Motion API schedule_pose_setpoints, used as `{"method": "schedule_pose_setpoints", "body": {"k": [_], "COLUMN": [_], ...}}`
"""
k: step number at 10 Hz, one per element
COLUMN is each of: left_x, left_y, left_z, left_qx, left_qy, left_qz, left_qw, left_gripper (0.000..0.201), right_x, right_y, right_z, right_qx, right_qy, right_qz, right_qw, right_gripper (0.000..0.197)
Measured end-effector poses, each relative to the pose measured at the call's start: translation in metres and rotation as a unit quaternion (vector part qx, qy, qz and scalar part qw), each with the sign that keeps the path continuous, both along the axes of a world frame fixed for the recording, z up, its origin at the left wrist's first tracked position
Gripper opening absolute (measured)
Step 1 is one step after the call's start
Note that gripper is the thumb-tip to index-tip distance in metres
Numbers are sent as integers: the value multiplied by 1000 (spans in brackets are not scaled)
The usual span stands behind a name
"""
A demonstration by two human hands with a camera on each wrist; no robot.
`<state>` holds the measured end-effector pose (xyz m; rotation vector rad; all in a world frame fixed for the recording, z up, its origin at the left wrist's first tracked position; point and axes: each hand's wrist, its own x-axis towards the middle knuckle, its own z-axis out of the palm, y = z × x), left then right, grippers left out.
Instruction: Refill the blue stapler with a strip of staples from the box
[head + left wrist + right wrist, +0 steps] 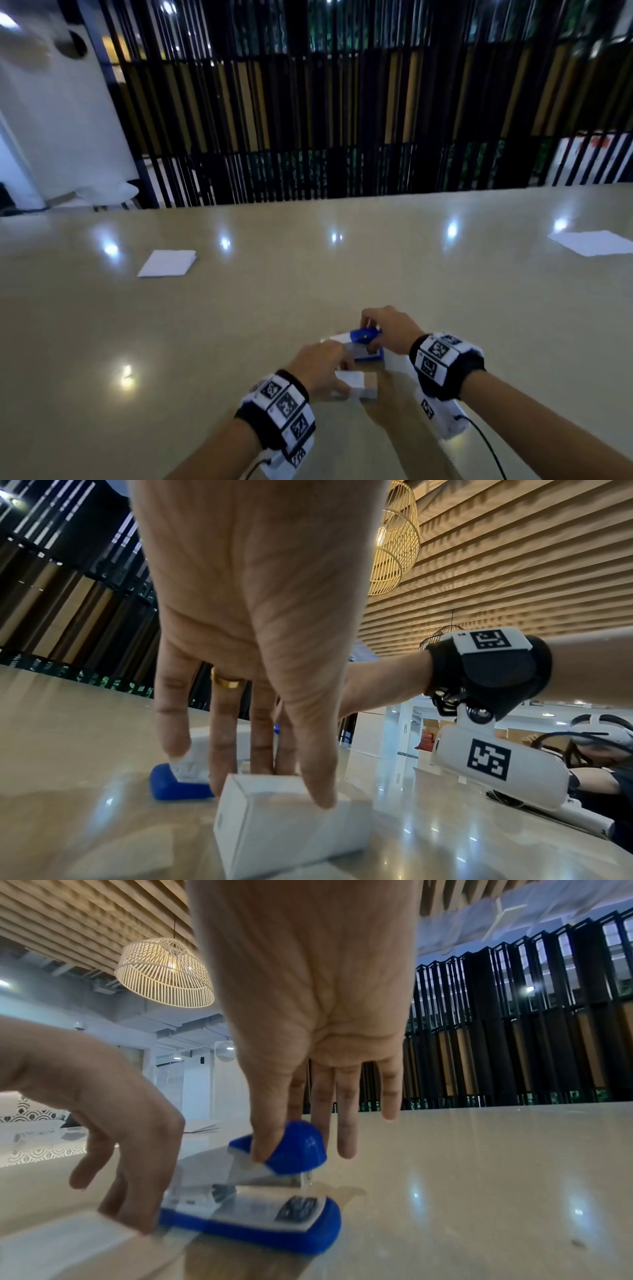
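Note:
The blue stapler (365, 343) lies on the beige table (205, 325), its top arm lifted off the base (253, 1223). My right hand (385, 327) pinches the blue cap (298, 1148) of that arm between thumb and forefinger; the other fingers point straight down. A white staple box (291, 821) sits just in front of the stapler's rear end. My left hand (322, 368) holds the box, thumb (320, 791) on its near top edge and fingers down behind it. The little finger (171, 734) touches the stapler's white part. No staple strip shows.
One white sheet of paper (168, 263) lies at the far left of the table, another (589, 241) at the far right. A black slatted screen (325, 137) stands behind the far edge. A person (599, 767) wearing a headset sits to the right.

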<state>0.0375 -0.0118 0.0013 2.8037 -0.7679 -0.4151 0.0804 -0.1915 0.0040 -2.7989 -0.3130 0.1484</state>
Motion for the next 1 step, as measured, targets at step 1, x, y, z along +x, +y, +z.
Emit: {"method": "schedule_pose_setpoints", "body": {"k": [1], "left_x": [7], "left_y": [0], "left_z": [12], "left_qx": [-17], "left_qy": [56], "left_qz": [-10], "left_qw": [998], "left_gripper": [39], "right_x": [5], "right_y": [-3], "right_z": [8], "right_qx": [-29], "right_qy": [34], "right_qz": [25], "right_qw": [999], "right_gripper": [40]}}
